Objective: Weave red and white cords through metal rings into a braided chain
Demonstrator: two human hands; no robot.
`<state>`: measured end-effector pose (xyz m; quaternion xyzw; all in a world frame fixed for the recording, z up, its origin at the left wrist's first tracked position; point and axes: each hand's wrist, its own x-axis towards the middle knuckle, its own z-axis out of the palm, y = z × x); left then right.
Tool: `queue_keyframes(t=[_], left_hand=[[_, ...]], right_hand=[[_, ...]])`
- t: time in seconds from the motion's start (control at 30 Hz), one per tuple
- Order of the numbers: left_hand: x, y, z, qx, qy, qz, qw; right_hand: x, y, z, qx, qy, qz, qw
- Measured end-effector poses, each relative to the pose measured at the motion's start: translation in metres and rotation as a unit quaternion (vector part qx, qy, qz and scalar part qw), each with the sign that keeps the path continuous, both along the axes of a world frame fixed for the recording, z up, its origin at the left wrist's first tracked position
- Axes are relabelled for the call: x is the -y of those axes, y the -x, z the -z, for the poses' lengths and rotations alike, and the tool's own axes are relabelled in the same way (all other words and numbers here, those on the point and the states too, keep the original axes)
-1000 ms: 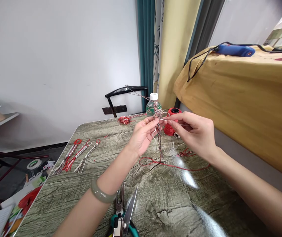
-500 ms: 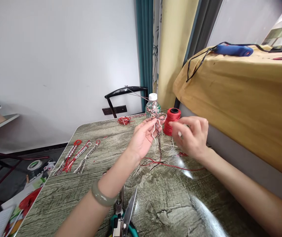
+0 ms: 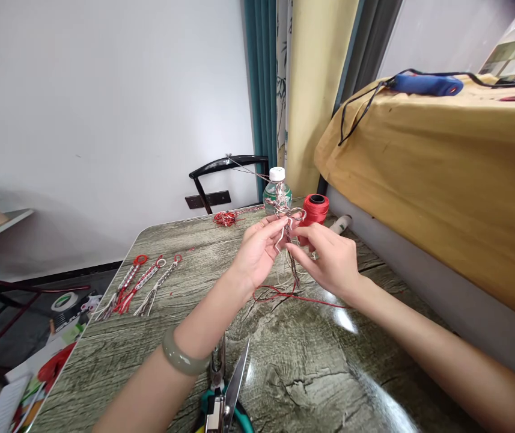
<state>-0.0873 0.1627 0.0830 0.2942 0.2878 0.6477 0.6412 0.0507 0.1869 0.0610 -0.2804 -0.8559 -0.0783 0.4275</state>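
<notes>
Pinching braided cord (image 3: 283, 208) mid-frame with left hand (image 3: 257, 255), right hand (image 3: 333, 260) grip unclear; likely limp, light, best held there.

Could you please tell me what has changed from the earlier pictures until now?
The right hand has let go of a strand of the knotted cords, moved away rightwards, then come back left; now it is beside the hanging braid, grip unclear. The left hand still holds the knotted cords. The three tasselled braids, scissors and red spool stayed in place.
</notes>
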Motion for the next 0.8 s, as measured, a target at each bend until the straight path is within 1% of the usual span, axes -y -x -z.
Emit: queue_keyframes(t=[0.1, 0.17, 0.23, 0.3, 0.33, 0.4, 0.47, 0.53, 0.6, 0.7, 0.8], left_hand=[[0.000, -0.001, 0.001, -0.002, 0.002, 0.002, 1.000], [0.000, -0.001, 0.001, -0.002, 0.006, 0.009, 1.000], [0.001, -0.001, 0.002, -0.002, 0.010, 0.019, 1.000], [0.002, -0.001, 0.002, -0.002, 0.013, 0.027, 1.000], [0.002, 0.000, 0.003, -0.002, 0.013, 0.029, 0.999], [0.002, 0.002, 0.004, -0.003, 0.013, 0.030, 0.999], [0.003, 0.004, 0.006, -0.003, 0.010, 0.031, 0.999], [0.003, 0.006, 0.007, -0.004, 0.007, 0.033, 0.999], [0.003, 0.006, 0.006, -0.006, 0.005, 0.037, 0.999], [0.004, 0.008, 0.003, -0.010, 0.002, 0.043, 0.999], [0.005, 0.011, -0.003, -0.018, -0.002, 0.040, 0.999]], right_hand=[[0.002, 0.006, -0.003, 0.010, 0.104, 0.030, 0.994], [0.002, 0.007, -0.005, -0.005, 0.156, 0.030, 0.987], [0.001, 0.007, -0.007, -0.019, 0.190, 0.015, 0.981], [0.000, 0.004, -0.009, -0.039, 0.230, -0.017, 0.972], [-0.001, 0.001, -0.011, -0.055, 0.261, -0.040, 0.963], [-0.002, -0.006, -0.016, -0.084, 0.334, -0.083, 0.935], [-0.002, -0.014, -0.024, -0.085, 0.408, -0.112, 0.902], [-0.003, -0.022, -0.034, -0.066, 0.462, -0.129, 0.875], [-0.002, -0.029, -0.044, -0.037, 0.481, -0.134, 0.865], [0.002, -0.038, -0.062, 0.008, 0.486, -0.131, 0.864], [0.010, -0.050, -0.081, 0.042, 0.506, -0.155, 0.847]])
